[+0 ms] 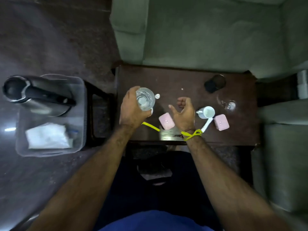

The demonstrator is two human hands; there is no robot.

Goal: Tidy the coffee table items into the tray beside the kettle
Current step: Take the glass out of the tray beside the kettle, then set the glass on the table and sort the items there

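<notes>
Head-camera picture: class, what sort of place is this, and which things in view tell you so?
Most likely a home living room. A low dark wooden coffee table stands before a grey-green sofa, and it carries household drinkware: a white mug on it, a clear glass in the left hand. A kettle stands nearby.

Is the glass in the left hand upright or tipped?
Upright: the glass shows its round rim and base straight down the view, gripped from the side by the left hand.
</notes>
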